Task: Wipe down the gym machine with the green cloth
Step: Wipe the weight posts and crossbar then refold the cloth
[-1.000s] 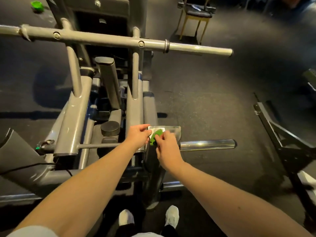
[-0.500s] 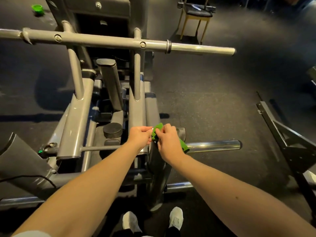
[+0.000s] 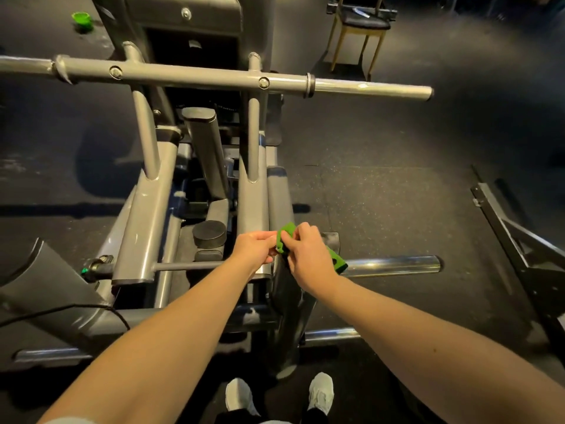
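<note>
The grey gym machine [image 3: 146, 206] fills the left and middle of the head view, with a long crossbar [image 3: 214, 78] across its top. A small green cloth [image 3: 286, 232] is bunched above the machine's lower right plate. My left hand [image 3: 255, 247] pinches its left end. My right hand [image 3: 308, 257] grips it from the right, and a green end [image 3: 337, 261] sticks out past that hand's outer edge. Most of the cloth is hidden by my fingers.
A chrome peg [image 3: 394, 266] juts right just beyond my right hand. A black frame [image 3: 526, 249] stands on the floor at the right. A chair [image 3: 359, 29] is at the back, a green cap [image 3: 82, 19] lies far left. My shoes [image 3: 319, 391] are below.
The cloth went from a small wad on the plate's white label to being lifted and stretched between both hands, one end now showing past my right hand. The view shifted slightly.
</note>
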